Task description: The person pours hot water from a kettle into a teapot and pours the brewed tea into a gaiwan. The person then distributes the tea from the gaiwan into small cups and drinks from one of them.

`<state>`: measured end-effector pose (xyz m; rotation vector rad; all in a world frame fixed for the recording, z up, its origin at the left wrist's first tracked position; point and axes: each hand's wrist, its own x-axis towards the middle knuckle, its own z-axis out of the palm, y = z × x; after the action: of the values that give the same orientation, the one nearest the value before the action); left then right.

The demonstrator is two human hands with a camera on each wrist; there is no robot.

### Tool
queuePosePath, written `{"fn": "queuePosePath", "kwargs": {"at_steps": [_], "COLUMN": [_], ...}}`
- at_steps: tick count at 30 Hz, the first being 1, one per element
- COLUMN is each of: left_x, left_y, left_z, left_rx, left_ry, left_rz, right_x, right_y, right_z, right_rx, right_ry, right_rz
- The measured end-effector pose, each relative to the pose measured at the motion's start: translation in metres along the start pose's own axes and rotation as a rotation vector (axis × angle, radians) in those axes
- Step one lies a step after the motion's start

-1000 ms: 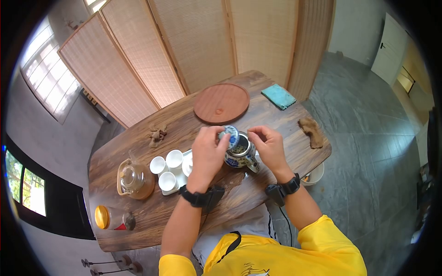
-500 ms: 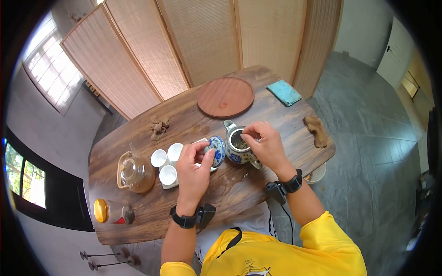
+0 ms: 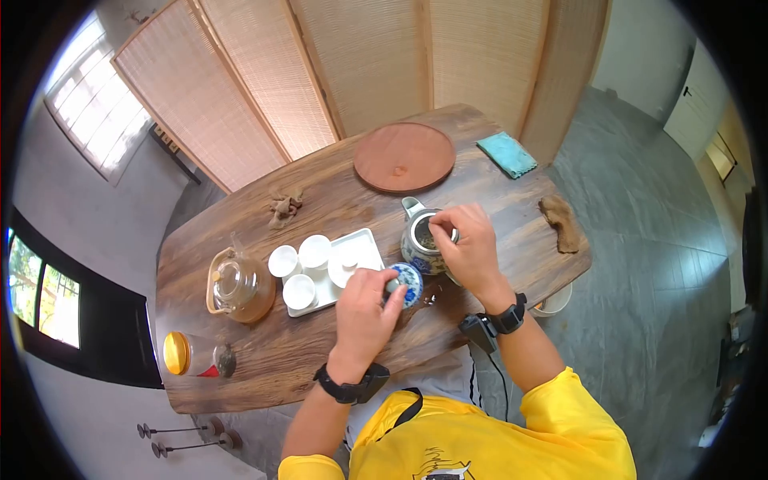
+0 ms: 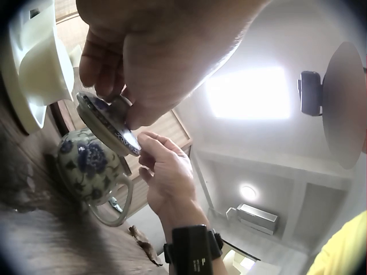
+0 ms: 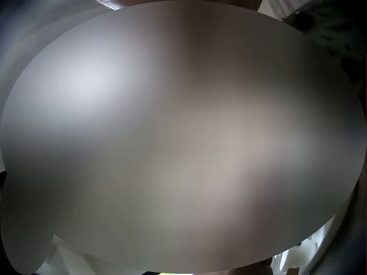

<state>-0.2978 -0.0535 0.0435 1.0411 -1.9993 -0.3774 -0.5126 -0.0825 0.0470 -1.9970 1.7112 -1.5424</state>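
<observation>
The left hand (image 3: 362, 316) pinches the knob of a blue-and-white lid (image 3: 410, 286), held tilted in front of a patterned teapot (image 3: 415, 254). Dark leaves show inside the uncovered pot. Over its mouth hangs the right hand (image 3: 474, 254), thumb and index finger close together at the opening; whether anything is between them cannot be told. In the left wrist view the left hand (image 4: 166, 51) grips the lid (image 4: 103, 127) above the teapot (image 4: 89, 166), with the right hand (image 4: 171, 180) beyond. A blurred surface fills most of the right wrist view.
Left of the teapot, a white tray (image 3: 370, 250) bears a lidded white vessel, with white cups (image 3: 300, 292) on and beside it. Farther left are a glass kettle (image 3: 246, 288) and a yellow-lidded jar (image 3: 192, 354). A round wooden tray (image 3: 404, 156) and cloths (image 3: 507, 154) lie behind.
From over the teapot, the left hand has carried the lid left and toward the body, uncovering the mouth. The right hand has moved from the rim to over the opening. The head view has shifted.
</observation>
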Motion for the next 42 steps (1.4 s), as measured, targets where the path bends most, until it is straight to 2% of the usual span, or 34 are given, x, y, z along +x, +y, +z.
{"fn": "queuePosePath", "kwargs": {"at_steps": [2,6,10,12,16,22,32,34,35,37,39,41,42], "left_x": [-0.003,-0.012,-0.015,-0.016,-0.019,-0.019,-0.021,-0.023,-0.027,-0.038,-0.049,-0.060,-0.064], "left_y": [-0.001,-0.002,-0.003,-0.006,-0.012,-0.013,-0.009,-0.004,-0.008,-0.017,-0.033,-0.055,-0.064], "left_z": [0.005,0.017,0.019,0.022,0.030,0.031,0.026,0.012,0.003,-0.021,-0.046,-0.068,-0.078], "left_rx": [0.051,0.078,0.100,0.105,0.123,0.118,0.147,0.080,0.087,0.081,0.146,0.117,0.110], "left_ry": [-0.024,-0.076,-0.115,-0.136,-0.160,-0.144,-0.133,-0.013,-0.012,0.163,0.284,0.461,0.579], "left_rz": [0.070,0.055,0.038,0.035,0.032,0.041,0.040,0.032,0.033,0.003,-0.168,-0.352,-0.390], "right_x": [-0.004,-0.008,-0.007,-0.008,-0.014,-0.015,-0.020,-0.019,-0.018,-0.019,-0.018,-0.018,-0.017], "right_y": [0.005,0.007,-0.007,-0.010,0.004,-0.003,-0.003,-0.003,-0.002,-0.001,-0.001,-0.004,-0.006], "right_z": [0.007,0.010,0.009,0.010,0.017,0.014,0.022,0.019,0.019,0.017,0.015,0.016,0.016], "right_rx": [-0.046,-0.176,-0.018,-0.010,-0.137,-0.095,-0.065,-0.067,-0.061,-0.057,-0.049,-0.040,-0.037], "right_ry": [0.008,0.043,0.087,0.172,0.030,0.129,0.112,0.111,0.113,0.114,0.121,0.127,0.127], "right_rz": [-0.026,-0.099,-0.086,-0.087,-0.127,-0.127,-0.120,-0.101,-0.102,-0.088,-0.086,-0.082,-0.078]}}
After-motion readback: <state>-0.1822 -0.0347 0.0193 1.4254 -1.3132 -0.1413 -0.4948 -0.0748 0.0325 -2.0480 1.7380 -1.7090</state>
